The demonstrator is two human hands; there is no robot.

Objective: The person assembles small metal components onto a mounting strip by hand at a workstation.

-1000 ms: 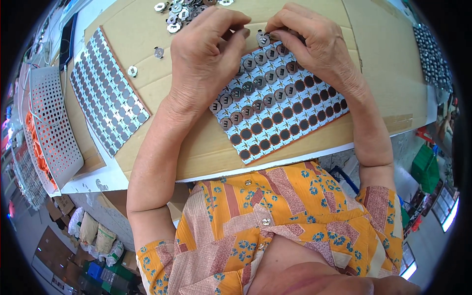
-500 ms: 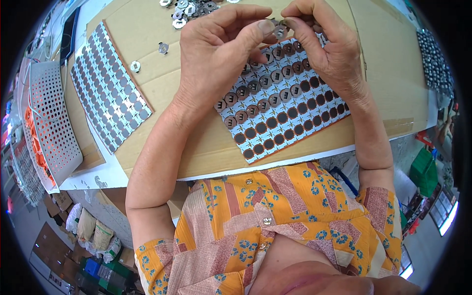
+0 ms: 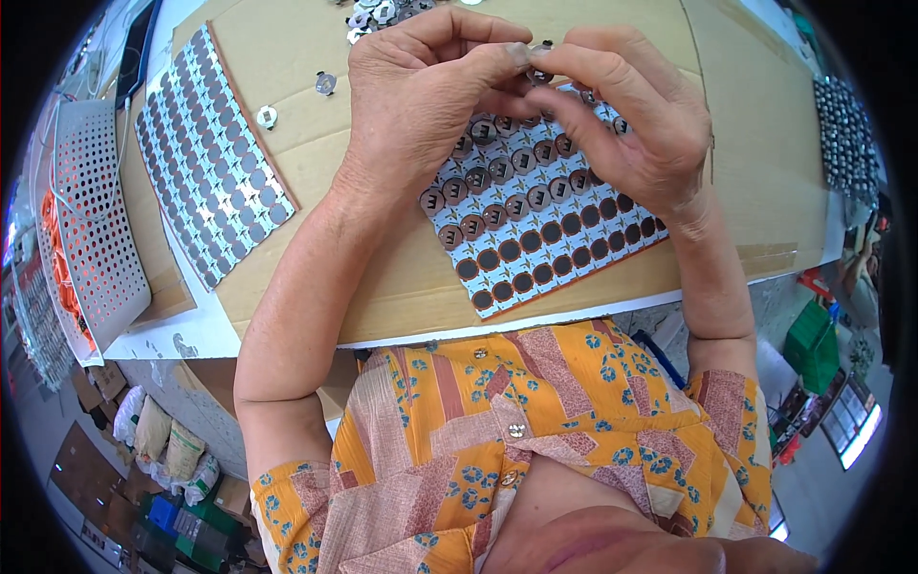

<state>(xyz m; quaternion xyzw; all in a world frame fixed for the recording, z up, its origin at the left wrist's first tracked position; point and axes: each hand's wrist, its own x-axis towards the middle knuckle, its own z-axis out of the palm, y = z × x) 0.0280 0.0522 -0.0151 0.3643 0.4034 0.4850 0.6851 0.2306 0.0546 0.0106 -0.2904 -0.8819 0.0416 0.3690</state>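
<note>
Above the far part of a white-and-copper board, my left hand pinches a small round metal clip between thumb and fingers. My right hand closes on the same clip from the other side, index finger and thumb at its edge. The fingertips cover much of it. The board carries rows of dark round pads; its farther rows hold silvery metal clips, while the two nearest rows show bare pads. My hands hide the board's far edge.
Left of my arm lies a second board with grey round pads. Two loose clips rest between it and my left hand, below a clip pile. A perforated basket stands far left; a bag of small dark pieces lies right.
My right hand has come lower and turned, its index finger now stretched toward the clip and its thumb lower. The left hand keeps its pinch. The whole view has shifted slightly.
</note>
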